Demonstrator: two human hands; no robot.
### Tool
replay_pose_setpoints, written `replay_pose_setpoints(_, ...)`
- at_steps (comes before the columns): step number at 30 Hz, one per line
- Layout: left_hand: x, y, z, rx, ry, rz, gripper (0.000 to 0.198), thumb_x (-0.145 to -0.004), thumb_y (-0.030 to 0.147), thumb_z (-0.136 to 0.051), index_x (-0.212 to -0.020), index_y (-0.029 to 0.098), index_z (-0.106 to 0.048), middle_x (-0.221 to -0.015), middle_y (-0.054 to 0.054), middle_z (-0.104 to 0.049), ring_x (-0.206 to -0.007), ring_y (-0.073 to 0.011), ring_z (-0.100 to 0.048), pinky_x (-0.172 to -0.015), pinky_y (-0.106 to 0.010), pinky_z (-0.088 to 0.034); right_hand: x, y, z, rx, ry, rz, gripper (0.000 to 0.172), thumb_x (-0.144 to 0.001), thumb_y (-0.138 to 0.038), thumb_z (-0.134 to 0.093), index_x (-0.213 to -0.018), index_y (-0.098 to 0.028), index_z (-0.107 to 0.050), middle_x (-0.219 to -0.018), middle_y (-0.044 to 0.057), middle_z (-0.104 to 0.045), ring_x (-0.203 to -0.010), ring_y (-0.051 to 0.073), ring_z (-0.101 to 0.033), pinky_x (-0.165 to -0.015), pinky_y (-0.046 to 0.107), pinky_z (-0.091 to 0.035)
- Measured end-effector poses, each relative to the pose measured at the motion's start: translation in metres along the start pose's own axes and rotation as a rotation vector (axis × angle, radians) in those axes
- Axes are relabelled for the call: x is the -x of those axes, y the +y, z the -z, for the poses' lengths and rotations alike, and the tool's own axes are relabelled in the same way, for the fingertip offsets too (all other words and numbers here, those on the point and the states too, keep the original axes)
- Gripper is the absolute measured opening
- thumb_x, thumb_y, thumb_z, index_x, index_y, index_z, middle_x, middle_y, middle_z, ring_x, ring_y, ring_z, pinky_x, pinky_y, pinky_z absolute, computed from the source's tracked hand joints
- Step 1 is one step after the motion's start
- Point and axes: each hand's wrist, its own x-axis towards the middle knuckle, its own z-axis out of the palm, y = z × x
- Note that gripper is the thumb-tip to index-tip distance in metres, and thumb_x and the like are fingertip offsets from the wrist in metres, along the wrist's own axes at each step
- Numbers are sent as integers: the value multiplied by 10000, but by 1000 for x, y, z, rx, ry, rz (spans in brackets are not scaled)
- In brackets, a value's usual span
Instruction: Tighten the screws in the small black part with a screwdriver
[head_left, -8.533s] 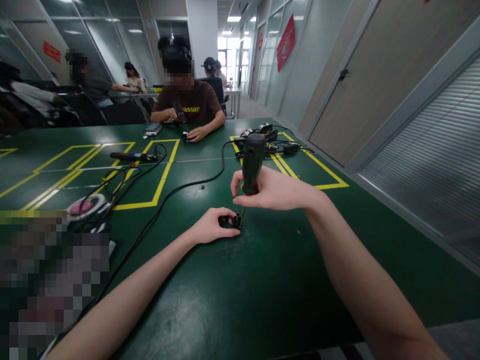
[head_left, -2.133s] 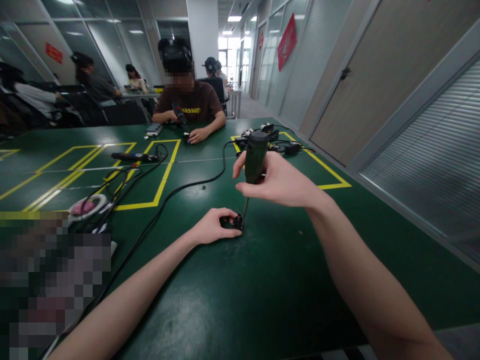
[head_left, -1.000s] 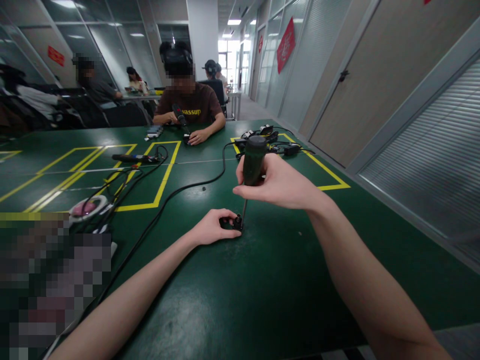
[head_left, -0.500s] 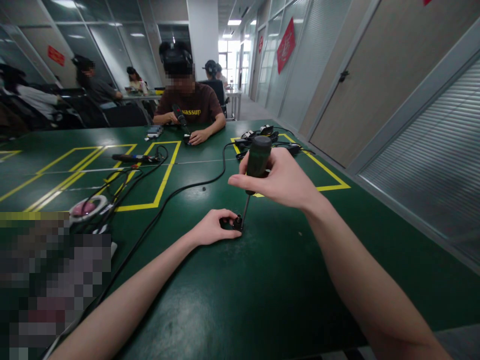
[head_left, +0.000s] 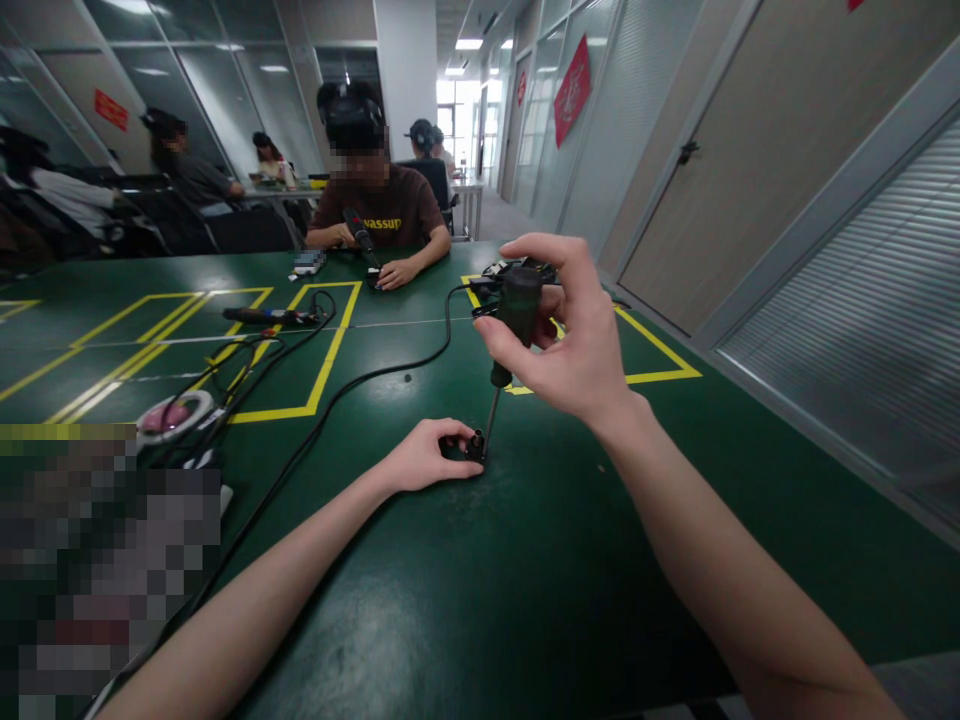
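Note:
My right hand (head_left: pixel 574 325) holds a dark-handled screwdriver (head_left: pixel 517 310) by its thick grip, the index finger lifted off above it. The thin shaft slants down to a small black part (head_left: pixel 475 446) on the green table (head_left: pixel 525 560). My left hand (head_left: pixel 427 455) rests on the table and pinches that part between thumb and fingers. A short round post stands up from the part. Where the screwdriver tip meets it is too small to make out.
A black cable (head_left: pixel 360 378) snakes across the table to a pile of black cables and plugs (head_left: pixel 491 285). At left lie a corded screwdriver (head_left: pixel 262 316) and a white tape roll (head_left: pixel 176 415). Opposite, a person (head_left: pixel 382 215) works with a power tool.
My right hand has shifted its hold on the screwdriver handle, with the index finger raised and the fingers more spread. My left hand and the black part stay in place.

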Motion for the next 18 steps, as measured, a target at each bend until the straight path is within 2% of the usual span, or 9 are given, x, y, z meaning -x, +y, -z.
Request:
replay_pose_setpoints(4, 0, 1, 0, -7, -1, 1, 358, -741, 366, -824, -1023, 148, -782, -926, -42, -753, -883, -203, -655, -851, -315, -489, 1, 11, -7, 22, 68, 176, 434, -885, -367, -690, -1283, -269, -547, -1157, 46, -651, -623, 126, -574, -545, 300, -453)
replay_pose_setpoints(6, 0, 1, 0, -12, -2, 5, 374, -741, 361, -825, -1041, 143, -782, -935, -45, -754, -887, -203, -655, -855, -315, -488, 0, 19, -12, 6, 142, 344, 395, -890, -324, -655, -1265, -263, -546, -1137, 28, -677, -573, 99, -544, -524, 281, -462)
replay_pose_setpoints(8, 1, 1, 0, -13, -5, 9, 377, -743, 360, -824, -1047, 140, -781, -942, -48, -754, -886, -203, -658, -856, -315, -490, -1, 24, -16, -3, 171, 411, 354, -906, -280, -638, -1252, -263, -561, -1086, 8, -691, -545, 81, -511, -506, 260, -454)
replay_pose_setpoints(10, 1, 0, 0, -8, -4, 8, 365, -743, 360, -824, -1034, 143, -780, -941, -47, -755, -884, -204, -661, -855, -314, -494, -3, 26, -19, -30, 205, 409, 295, -930, -277, -633, -1222, -262, -593, -1038, 2, -684, -588, 92, -532, -525, 257, -470)
replay_pose_setpoints(14, 0, 0, 0, -6, -3, 3, 356, -741, 366, -828, -1013, 143, -780, -948, -51, -759, -901, -212, -671, -868, -320, -502, -6, 21, -19, -114, 299, 374, 169, -949, -322, -665, -1101, -248, -674, -978, 20, -634, -791, 156, -619, -622, 291, -528)
replay_pose_setpoints(18, 0, 0, 1, 0, -5, 2, 350, -745, 368, -822, -1009, 142, -778, -952, -53, -762, -905, -213, -677, -873, -323, -507, -6, 17, -20, -174, 339, 354, 140, -939, -280, -677, -1076, -258, -695, -980, 23, -636, -851, 168, -634, -627, 289, -525)
